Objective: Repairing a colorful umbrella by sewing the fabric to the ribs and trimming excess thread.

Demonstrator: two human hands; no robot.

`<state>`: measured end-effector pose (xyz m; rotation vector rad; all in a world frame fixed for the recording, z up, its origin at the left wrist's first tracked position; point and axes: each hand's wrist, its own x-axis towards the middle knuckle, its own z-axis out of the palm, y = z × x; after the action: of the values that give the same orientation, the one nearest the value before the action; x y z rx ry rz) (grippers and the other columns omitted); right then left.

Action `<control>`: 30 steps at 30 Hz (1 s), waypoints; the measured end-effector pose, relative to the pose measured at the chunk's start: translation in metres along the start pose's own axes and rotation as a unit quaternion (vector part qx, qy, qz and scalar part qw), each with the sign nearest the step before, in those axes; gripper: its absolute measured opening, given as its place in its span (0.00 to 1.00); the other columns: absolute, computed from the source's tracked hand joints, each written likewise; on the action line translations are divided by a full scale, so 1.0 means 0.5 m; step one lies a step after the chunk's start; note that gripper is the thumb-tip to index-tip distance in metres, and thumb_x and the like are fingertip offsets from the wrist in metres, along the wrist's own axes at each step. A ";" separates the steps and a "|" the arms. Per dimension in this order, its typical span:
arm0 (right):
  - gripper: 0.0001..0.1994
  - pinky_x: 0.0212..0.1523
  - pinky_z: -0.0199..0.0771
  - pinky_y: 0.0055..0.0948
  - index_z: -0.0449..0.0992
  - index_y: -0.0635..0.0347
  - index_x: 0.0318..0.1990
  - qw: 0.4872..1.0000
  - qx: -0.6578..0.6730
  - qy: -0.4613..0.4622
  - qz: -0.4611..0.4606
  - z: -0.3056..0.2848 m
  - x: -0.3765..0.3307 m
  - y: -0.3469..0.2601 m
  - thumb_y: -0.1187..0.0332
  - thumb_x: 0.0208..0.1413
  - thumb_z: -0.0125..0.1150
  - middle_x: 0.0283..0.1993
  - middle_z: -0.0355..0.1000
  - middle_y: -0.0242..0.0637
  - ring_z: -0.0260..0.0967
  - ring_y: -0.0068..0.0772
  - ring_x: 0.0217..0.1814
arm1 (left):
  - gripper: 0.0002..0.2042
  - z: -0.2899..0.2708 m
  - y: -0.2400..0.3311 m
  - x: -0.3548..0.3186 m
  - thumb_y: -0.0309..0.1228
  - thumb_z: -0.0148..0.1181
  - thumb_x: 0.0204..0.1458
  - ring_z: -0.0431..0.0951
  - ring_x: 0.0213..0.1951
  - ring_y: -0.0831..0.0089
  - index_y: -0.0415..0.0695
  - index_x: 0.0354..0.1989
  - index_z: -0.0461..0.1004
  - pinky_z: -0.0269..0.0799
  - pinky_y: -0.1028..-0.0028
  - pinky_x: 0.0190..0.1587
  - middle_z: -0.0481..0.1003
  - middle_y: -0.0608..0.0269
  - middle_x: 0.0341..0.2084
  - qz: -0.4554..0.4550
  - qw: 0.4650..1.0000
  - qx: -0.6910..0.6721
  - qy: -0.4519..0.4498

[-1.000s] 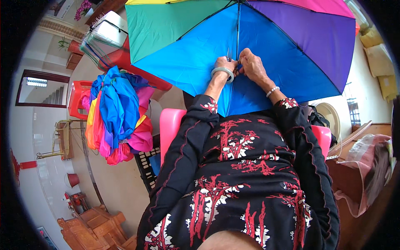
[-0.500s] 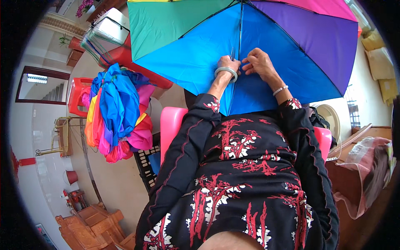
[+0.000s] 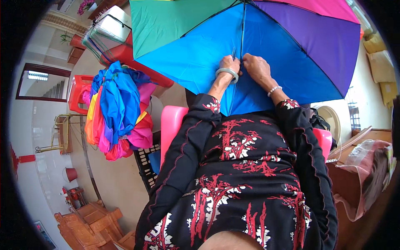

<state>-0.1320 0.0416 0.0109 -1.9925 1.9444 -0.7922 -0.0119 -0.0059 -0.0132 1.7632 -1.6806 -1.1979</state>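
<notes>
An open multicoloured umbrella spreads over my lap, its inner side and dark ribs facing me. My left hand, with a pale bangle at the wrist, is closed on the blue panel just left of the middle rib. Thin dark tips of a slender pointed tool stick up from it; the rest is hidden by the fingers. Just right of that rib, my right hand has its fingertips pinched together close to the left fingers. Whatever it pinches is too small to make out. A beaded bracelet circles that wrist.
Left of me, a bundle of colourful fabric hangs by a red plastic stool. A black crate is beside my pink chair. Wooden furniture stands lower left, and a pinkish cloth bag lies at right.
My right hand has moved slightly left and down to the middle rib, and its loosely curled fingers have come together in a pinch. My left hand stays nearly in place.
</notes>
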 end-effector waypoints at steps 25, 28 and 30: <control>0.07 0.29 0.68 0.43 0.70 0.60 0.27 0.991 0.017 0.129 -0.021 -0.042 0.010 0.032 0.67 0.48 0.48 0.24 0.70 0.48 0.68 0.50 0.28 | 0.18 -0.070 -0.003 -0.030 0.38 0.64 0.34 0.76 0.32 0.57 0.42 0.35 0.75 0.70 0.65 0.36 0.75 0.51 0.27 0.182 0.964 0.193 0.024; 0.05 0.25 0.68 0.35 0.71 0.60 0.28 0.987 0.060 0.149 -0.016 -0.042 0.017 0.035 0.69 0.47 0.50 0.23 0.70 0.43 0.68 0.41 0.22 | 0.17 -0.072 0.001 -0.041 0.36 0.64 0.34 0.75 0.33 0.56 0.44 0.35 0.75 0.70 0.64 0.37 0.75 0.52 0.28 0.224 0.945 0.234 0.038; 0.05 0.20 0.67 0.28 0.71 0.61 0.29 0.974 0.185 0.133 0.005 -0.041 0.021 0.028 0.70 0.48 0.52 0.22 0.69 0.38 0.66 0.30 0.19 | 0.16 -0.070 0.010 -0.049 0.36 0.64 0.35 0.75 0.33 0.56 0.45 0.35 0.75 0.70 0.64 0.37 0.75 0.51 0.28 0.215 0.943 0.249 0.040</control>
<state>-0.1551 0.0343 0.0224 -1.7235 1.7682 -1.3660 0.0160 0.0077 0.0167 1.5409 -2.3055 -0.5286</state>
